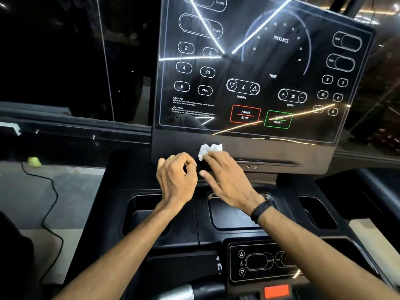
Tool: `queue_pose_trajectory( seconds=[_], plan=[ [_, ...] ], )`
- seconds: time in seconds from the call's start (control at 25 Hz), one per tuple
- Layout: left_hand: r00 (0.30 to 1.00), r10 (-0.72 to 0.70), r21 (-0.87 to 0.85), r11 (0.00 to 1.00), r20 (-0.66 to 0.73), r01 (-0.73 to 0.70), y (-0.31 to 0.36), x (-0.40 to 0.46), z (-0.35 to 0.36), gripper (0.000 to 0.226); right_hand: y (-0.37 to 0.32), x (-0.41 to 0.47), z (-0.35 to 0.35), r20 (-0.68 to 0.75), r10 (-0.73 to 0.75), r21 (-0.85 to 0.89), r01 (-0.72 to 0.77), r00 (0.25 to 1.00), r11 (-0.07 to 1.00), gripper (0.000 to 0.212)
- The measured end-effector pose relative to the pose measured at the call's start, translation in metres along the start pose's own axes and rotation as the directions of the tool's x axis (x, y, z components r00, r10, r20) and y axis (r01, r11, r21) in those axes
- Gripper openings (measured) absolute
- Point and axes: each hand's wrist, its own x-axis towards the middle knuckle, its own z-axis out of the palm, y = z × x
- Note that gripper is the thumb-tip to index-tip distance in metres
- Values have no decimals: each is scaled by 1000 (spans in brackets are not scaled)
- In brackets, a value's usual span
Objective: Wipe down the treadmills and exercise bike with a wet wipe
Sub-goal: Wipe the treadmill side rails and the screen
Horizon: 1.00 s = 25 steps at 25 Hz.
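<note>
An orange-red tab (276,291) sits at the bottom edge on the treadmill's (181,252) black lower deck, beside a small control panel (259,264) with arrow keys. Both forearms reach forward over it. The right hand (229,180), fingers nearly straight, presses a crumpled white wet wipe (209,150) against the matte strip just below the glossy console screen (249,68); the wipe lies roughly sideways along that strip, bunched and creased. The left hand (176,176) hovers just beside it with fingers curled, holding nothing visible. A black cable (50,204) trails over grey floor at left, near a yellow-green object (34,161).
</note>
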Motion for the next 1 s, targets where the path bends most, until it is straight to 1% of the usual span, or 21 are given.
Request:
queue_pose_trajectory(
  seconds=[0.16, 0.32, 0.4, 0.56, 0.68, 0.84, 0.92, 1.0],
  plan=[
    [1000, 8, 11, 1000, 22, -9, 0, -8, 7, 17, 24, -12, -6, -75, 168, 98, -160, 983, 982, 32],
    [999, 4, 12, 1000, 48, -4, -2, -13, 13, 17, 52, -28, -11, -154, 232, 154, -209, 960, 966, 23],
    [998, 3, 19, 1000, 56, -4, -3, -13, 14, 17, 69, -37, -15, -169, 279, 179, -249, 945, 952, 21],
    [997, 20, 21, 1000, 70, -21, 1, -11, 18, 17, 98, -54, -22, -169, 399, 204, -364, 901, 909, 25],
    [996, 40, 5, 999, 79, -41, 6, -9, 24, 17, 123, -69, -33, -186, 483, 186, -451, 856, 873, 27],
    [985, 165, -2, 986, 58, -165, 17, -11, 34, 13, 157, -85, -45, -171, 570, 111, -559, 803, 821, 35],
    [976, 215, -11, 977, 42, -214, 20, -9, 37, 20, 162, -85, -45, -168, 606, 111, -596, 778, 795, 39],
    [967, 250, -20, 968, 48, -249, 19, -8, 39, 27, 156, -80, -43, -216, 647, 149, -630, 731, 762, 37]
  ],
)
